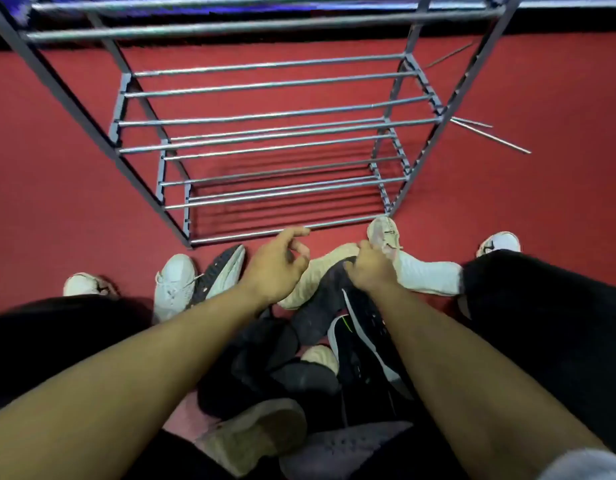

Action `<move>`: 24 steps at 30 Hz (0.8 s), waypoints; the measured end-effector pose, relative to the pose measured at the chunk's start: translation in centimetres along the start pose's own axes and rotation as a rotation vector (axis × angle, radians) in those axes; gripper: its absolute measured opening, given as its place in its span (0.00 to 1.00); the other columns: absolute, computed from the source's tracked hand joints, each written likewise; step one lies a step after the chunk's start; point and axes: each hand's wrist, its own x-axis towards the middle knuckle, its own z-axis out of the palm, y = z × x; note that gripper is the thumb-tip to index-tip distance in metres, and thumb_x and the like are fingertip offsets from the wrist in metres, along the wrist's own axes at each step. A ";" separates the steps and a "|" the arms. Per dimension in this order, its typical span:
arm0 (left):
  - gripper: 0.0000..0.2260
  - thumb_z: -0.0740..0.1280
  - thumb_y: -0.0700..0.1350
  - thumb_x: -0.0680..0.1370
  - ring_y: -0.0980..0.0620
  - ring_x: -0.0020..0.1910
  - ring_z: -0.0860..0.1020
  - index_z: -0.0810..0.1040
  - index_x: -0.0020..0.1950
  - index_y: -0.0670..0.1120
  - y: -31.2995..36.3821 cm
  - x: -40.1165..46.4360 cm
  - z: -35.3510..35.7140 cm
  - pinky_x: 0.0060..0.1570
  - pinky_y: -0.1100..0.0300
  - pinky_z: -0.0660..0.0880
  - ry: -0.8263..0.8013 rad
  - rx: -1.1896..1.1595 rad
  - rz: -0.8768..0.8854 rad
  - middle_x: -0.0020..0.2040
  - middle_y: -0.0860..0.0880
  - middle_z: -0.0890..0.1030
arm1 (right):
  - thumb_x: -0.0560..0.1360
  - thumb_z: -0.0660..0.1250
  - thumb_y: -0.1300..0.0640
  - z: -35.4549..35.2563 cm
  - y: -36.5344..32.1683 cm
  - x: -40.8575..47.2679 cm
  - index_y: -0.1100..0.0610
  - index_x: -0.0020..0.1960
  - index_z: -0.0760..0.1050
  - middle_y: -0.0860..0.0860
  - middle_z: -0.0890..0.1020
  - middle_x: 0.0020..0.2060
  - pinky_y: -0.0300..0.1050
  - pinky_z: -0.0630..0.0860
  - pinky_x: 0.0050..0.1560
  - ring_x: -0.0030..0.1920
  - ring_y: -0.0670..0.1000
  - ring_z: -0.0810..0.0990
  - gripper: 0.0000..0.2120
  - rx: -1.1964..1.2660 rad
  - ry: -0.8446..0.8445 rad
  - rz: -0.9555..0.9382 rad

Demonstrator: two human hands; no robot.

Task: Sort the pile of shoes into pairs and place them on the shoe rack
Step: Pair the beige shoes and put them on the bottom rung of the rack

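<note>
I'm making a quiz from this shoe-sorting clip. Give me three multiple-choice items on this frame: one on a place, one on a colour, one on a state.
1. Where does the shoe pile lie?
A. On the rack's top tier
B. On the floor before the rack
C. On a table

2. What colour is the floor?
A. Red
B. Green
C. Grey

3. What state is the rack in?
A. Full of shoes
B. Half filled
C. No shoes on its visible tiers

Answers:
1 B: the shoes lie between the person's legs, near the rack's bottom bar.
2 A: red shows all round the rack.
3 C: only bare bars show, while the left hand hovers and the right hand grips a shoe.
</note>
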 end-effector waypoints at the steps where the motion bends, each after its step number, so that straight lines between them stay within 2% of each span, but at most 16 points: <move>1: 0.16 0.64 0.43 0.77 0.49 0.46 0.80 0.73 0.64 0.53 -0.5 0.5 0.3 0.54 0.53 0.77 0.015 -0.014 -0.009 0.45 0.54 0.80 | 0.75 0.65 0.47 0.4 1.0 -0.2 0.55 0.67 0.66 0.56 0.69 0.68 0.59 0.73 0.61 0.67 0.63 0.68 0.25 -0.059 0.021 0.059; 3: 0.15 0.64 0.45 0.75 0.49 0.46 0.80 0.73 0.60 0.60 -1.4 1.0 0.8 0.55 0.49 0.77 0.035 -0.041 -0.031 0.44 0.56 0.80 | 0.74 0.66 0.49 1.7 3.5 0.1 0.55 0.68 0.64 0.56 0.66 0.69 0.59 0.71 0.60 0.66 0.64 0.66 0.25 -0.150 0.053 0.140; 5: 0.15 0.64 0.48 0.74 0.51 0.44 0.80 0.72 0.54 0.68 -2.2 1.4 1.4 0.54 0.45 0.78 0.035 -0.080 -0.073 0.42 0.58 0.80 | 0.75 0.65 0.54 2.9 5.8 0.2 0.56 0.67 0.65 0.57 0.67 0.67 0.56 0.70 0.59 0.62 0.64 0.69 0.22 -0.183 0.034 0.177; 6: 0.14 0.65 0.48 0.74 0.53 0.43 0.79 0.72 0.54 0.67 -2.5 1.4 1.7 0.55 0.46 0.78 0.033 -0.079 -0.086 0.40 0.59 0.79 | 0.76 0.64 0.57 3.2 6.2 0.5 0.57 0.66 0.66 0.58 0.69 0.65 0.55 0.70 0.59 0.60 0.65 0.71 0.20 -0.174 0.043 0.168; 8: 0.14 0.66 0.44 0.77 0.56 0.40 0.78 0.74 0.59 0.59 -2.5 1.4 2.2 0.54 0.50 0.78 0.026 -0.044 -0.090 0.40 0.60 0.78 | 0.77 0.59 0.63 3.2 6.3 0.8 0.57 0.65 0.68 0.58 0.70 0.64 0.54 0.72 0.56 0.59 0.64 0.72 0.17 -0.158 0.092 0.135; 10: 0.15 0.66 0.42 0.77 0.53 0.39 0.79 0.74 0.62 0.55 -2.3 1.3 2.5 0.52 0.52 0.78 0.011 -0.006 -0.098 0.41 0.60 0.78 | 0.77 0.56 0.65 2.9 5.9 0.6 0.55 0.66 0.68 0.56 0.71 0.64 0.53 0.72 0.52 0.60 0.63 0.71 0.18 -0.151 0.128 0.131; 12: 0.16 0.66 0.41 0.77 0.49 0.42 0.81 0.74 0.63 0.54 -2.2 1.0 2.5 0.52 0.52 0.78 -0.009 0.034 -0.101 0.42 0.60 0.79 | 0.76 0.58 0.61 2.1 4.8 0.0 0.53 0.65 0.69 0.54 0.72 0.62 0.52 0.71 0.51 0.60 0.60 0.70 0.18 -0.192 0.191 0.120; 16: 0.20 0.63 0.37 0.75 0.53 0.50 0.80 0.71 0.65 0.53 -2.7 0.6 2.4 0.57 0.51 0.76 -0.018 0.101 -0.132 0.48 0.59 0.79 | 0.73 0.61 0.49 -1.2 0.9 -1.0 0.51 0.57 0.77 0.50 0.79 0.56 0.51 0.68 0.54 0.56 0.56 0.72 0.15 -0.172 0.413 0.024; 18: 0.25 0.65 0.37 0.74 0.51 0.52 0.80 0.67 0.69 0.52 -2.8 0.1 2.6 0.58 0.51 0.76 -0.052 0.126 -0.144 0.53 0.58 0.77 | 0.71 0.63 0.46 -3.4 -1.9 -2.0 0.48 0.53 0.79 0.46 0.81 0.50 0.48 0.64 0.52 0.52 0.53 0.72 0.13 -0.080 0.509 -0.050; 20: 0.35 0.71 0.41 0.72 0.50 0.59 0.78 0.59 0.75 0.52 -2.8 -0.2 3.0 0.63 0.51 0.74 -0.093 0.110 -0.166 0.65 0.55 0.75 | 0.70 0.63 0.45 -5.4 -5.1 -3.9 0.47 0.46 0.77 0.44 0.80 0.42 0.48 0.63 0.51 0.46 0.51 0.71 0.09 0.056 0.548 -0.141; 22: 0.49 0.78 0.50 0.65 0.49 0.70 0.70 0.49 0.77 0.55 -2.5 -0.6 3.3 0.69 0.49 0.68 -0.108 0.057 -0.193 0.74 0.51 0.67 | 0.69 0.63 0.46 -6.7 -8.3 -5.9 0.51 0.41 0.73 0.45 0.80 0.35 0.48 0.68 0.48 0.41 0.50 0.74 0.09 0.260 0.495 -0.199; 23: 0.54 0.79 0.55 0.61 0.48 0.72 0.67 0.47 0.77 0.59 -2.3 -0.8 3.5 0.70 0.48 0.67 -0.080 0.036 -0.193 0.74 0.51 0.67 | 0.68 0.64 0.46 -7.1 -9.8 -6.7 0.52 0.40 0.72 0.46 0.79 0.33 0.47 0.71 0.43 0.38 0.51 0.76 0.10 0.372 0.421 -0.203; 24: 0.56 0.79 0.59 0.56 0.48 0.70 0.69 0.47 0.75 0.61 -2.3 -1.1 3.5 0.68 0.48 0.69 -0.023 0.011 -0.176 0.71 0.52 0.70 | 0.68 0.66 0.46 -7.5 -11.1 -7.4 0.52 0.38 0.73 0.47 0.79 0.33 0.46 0.72 0.39 0.36 0.51 0.77 0.10 0.463 0.338 -0.199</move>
